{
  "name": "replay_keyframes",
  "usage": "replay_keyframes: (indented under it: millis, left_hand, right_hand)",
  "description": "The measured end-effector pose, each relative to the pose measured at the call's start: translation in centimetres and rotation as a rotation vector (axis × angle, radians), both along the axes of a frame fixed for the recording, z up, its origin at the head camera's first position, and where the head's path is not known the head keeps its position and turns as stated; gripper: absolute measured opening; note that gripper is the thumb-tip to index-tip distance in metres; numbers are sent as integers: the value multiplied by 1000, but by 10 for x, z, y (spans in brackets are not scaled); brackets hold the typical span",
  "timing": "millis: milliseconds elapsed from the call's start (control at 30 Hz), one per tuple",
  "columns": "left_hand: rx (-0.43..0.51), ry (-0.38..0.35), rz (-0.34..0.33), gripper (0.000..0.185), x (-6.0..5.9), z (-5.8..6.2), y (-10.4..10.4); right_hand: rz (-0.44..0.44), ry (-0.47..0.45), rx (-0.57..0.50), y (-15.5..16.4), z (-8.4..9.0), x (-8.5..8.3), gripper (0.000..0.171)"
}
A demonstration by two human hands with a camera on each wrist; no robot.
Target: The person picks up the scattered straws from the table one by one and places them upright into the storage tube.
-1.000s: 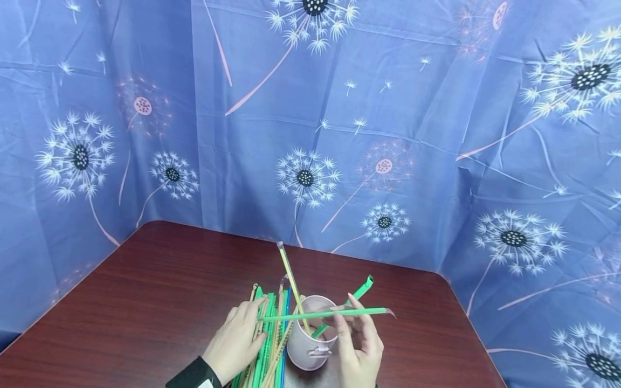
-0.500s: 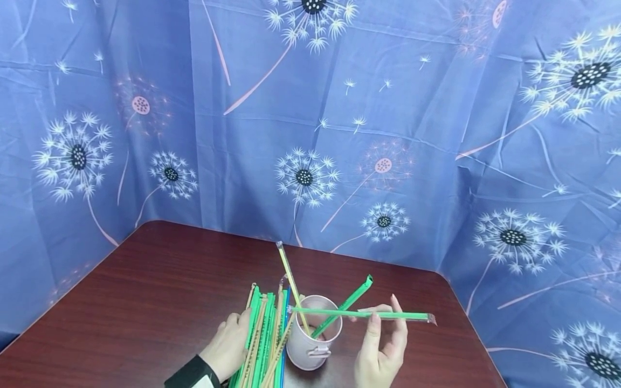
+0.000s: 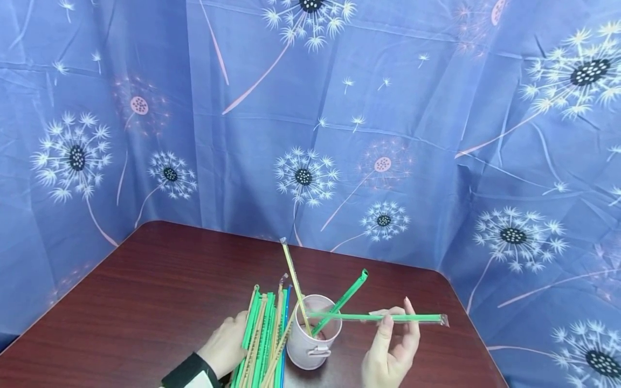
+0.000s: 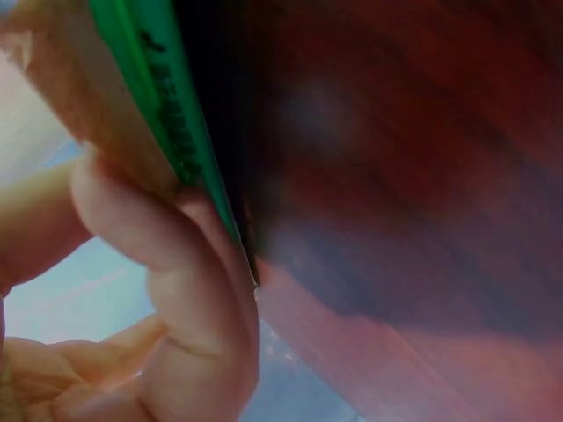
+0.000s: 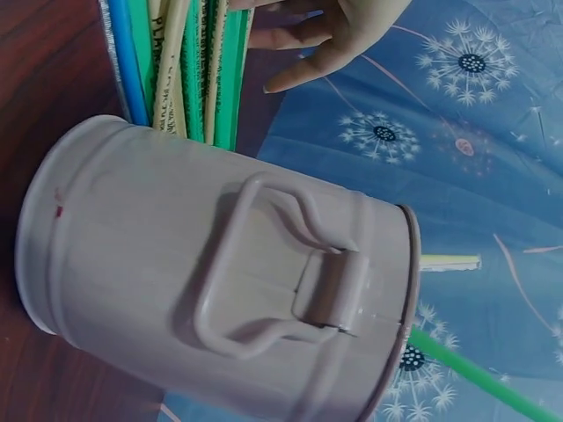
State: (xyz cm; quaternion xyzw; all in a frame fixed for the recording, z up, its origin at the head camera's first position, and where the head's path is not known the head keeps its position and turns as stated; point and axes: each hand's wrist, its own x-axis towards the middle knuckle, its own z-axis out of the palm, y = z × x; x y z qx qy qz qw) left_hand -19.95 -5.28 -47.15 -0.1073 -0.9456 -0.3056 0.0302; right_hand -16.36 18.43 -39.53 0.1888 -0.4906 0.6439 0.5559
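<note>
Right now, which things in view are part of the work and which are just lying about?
In the work: green straw pinched in right hand; pink bucket with two straws; straw pile under left hand.

Just there: brown table; blue dandelion cloth.

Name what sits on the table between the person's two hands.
In the head view, between the left hand and the right hand lie a pile of wrapped straws, then a pink tin cup holding two straws.

Brown table (image 3: pixel 145 280) w/ straws (image 3: pixel 264 334), pail (image 3: pixel 310 345)
</note>
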Motion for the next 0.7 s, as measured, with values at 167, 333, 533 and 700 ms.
replay_keyframes:
  millis: [167, 333, 533, 700]
  left_hand:
    - [-6, -28, 7, 66, -1, 1, 0]
    - [4, -11, 12, 61, -2, 1, 0]
    - [15, -13, 18, 57, -2, 4, -1]
    - [36, 25, 29, 52, 0, 7, 0]
  right_hand:
    - [-44, -115, 13, -1, -4, 2, 39]
    - [-61, -223, 47, 0, -8, 2, 38]
    - [-137, -366, 97, 1, -12, -1, 38]
    - [-211, -510, 147, 1, -16, -3, 39]
